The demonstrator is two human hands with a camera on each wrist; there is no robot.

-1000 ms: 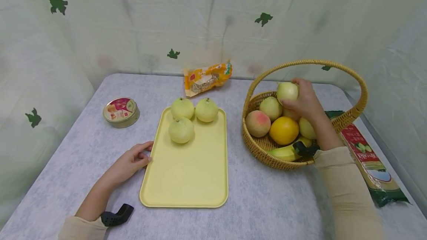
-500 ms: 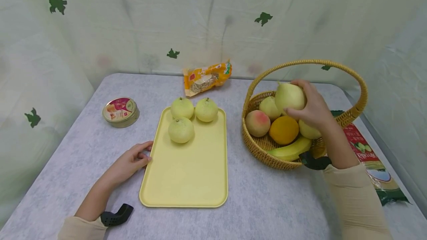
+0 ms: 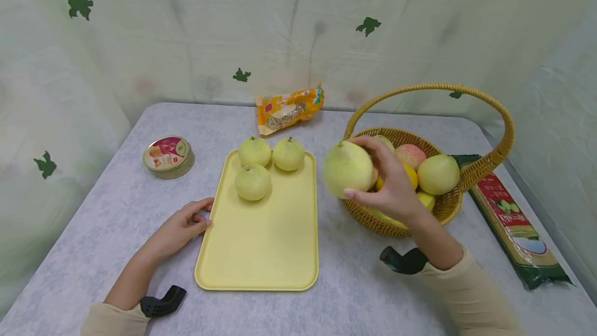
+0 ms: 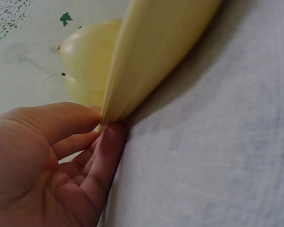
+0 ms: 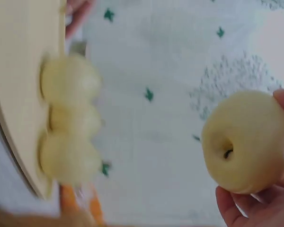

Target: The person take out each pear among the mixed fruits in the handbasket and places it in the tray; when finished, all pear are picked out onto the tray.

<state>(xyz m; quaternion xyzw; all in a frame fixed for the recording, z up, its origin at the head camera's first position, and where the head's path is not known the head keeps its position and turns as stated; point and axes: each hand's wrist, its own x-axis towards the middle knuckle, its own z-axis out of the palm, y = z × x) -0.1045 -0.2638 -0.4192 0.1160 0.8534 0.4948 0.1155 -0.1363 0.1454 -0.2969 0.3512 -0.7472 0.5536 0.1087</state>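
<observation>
My right hand (image 3: 394, 185) grips a pale yellow-green pear (image 3: 347, 170) in the air, between the tray and the wicker basket (image 3: 453, 210). In the right wrist view the pear's (image 5: 246, 142) stem dip faces the camera, and fingertips and thumb hold it from the side. On the left, my left hand (image 3: 179, 229) pinches the rim of the yellow tray (image 3: 258, 242); the left wrist view shows the tray edge (image 4: 156, 61) between thumb and fingers. Three similar pears (image 3: 253, 182) sit together at the tray's far end.
In the basket are a peach (image 3: 410, 155), another pear (image 3: 439, 174), a partly hidden orange (image 3: 412, 176) and a banana (image 3: 426, 199). Its tall handle (image 3: 434, 87) arches above. A round tin (image 3: 169, 157), an orange snack bag (image 3: 290, 110) and a red-green packet (image 3: 517, 227) lie around.
My right hand has lifted the pear out of the basket and carried it left and nearer, towards the tray. The left hand, tray and its three pears have stayed put.
</observation>
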